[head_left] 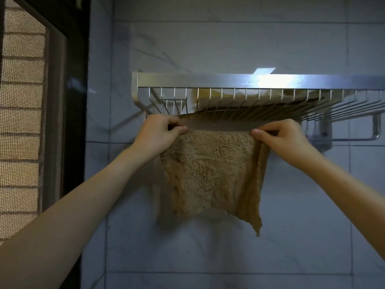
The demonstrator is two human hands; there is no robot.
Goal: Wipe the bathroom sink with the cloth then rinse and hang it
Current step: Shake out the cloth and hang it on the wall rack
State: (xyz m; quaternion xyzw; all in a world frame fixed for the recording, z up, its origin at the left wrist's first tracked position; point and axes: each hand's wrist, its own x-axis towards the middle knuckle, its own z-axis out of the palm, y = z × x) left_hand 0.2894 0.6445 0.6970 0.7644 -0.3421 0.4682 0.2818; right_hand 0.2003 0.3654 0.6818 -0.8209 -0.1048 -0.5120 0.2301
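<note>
A tan fluffy cloth (210,172) hangs spread over the flat metal bar (216,124) under a wall-mounted steel rack (208,80). My left hand (160,132) pinches the cloth's upper left corner at the bar. My right hand (281,136) pinches the upper right corner. The cloth drapes down flat in front of the tiled wall, with its lower right corner hanging lowest. The sink is out of view.
A yellowish item (210,97) lies on the rack's wire shelf above the bar. A second rail (354,139) runs to the right. A dark window frame (77,101) with a mesh screen stands at the left. Grey wall tiles (229,42) fill the background.
</note>
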